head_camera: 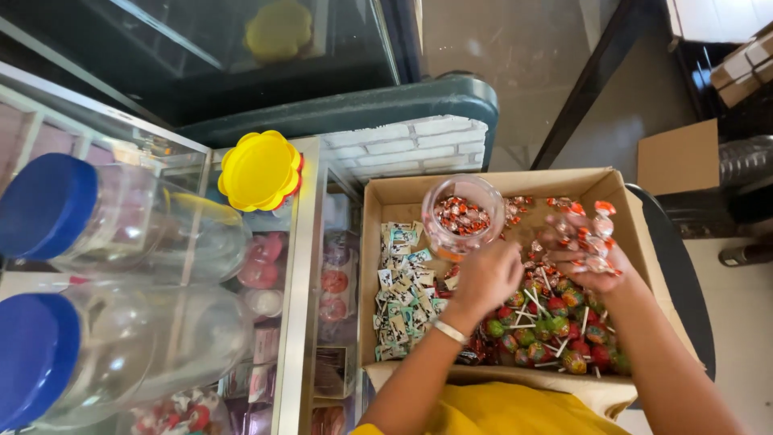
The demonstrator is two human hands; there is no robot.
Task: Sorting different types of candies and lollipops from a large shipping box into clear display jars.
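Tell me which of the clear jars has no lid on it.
The small jar in the cardboard box, open-mouthed with wrapped sweets inside, steadied by the left hand. The two big jars on the counter have blue lids.

Two clear jars with blue lids [44,201] lie at the left of the frame. A bright yellow scalloped lid [259,171] sits upper centre. In the tan cardboard box [378,201], a clear jar [463,216] holds red-and-white wrapped candies; lollipops [555,330] in red and green wrappers fill the lower right, teal-and-white sachets [403,298] its left.
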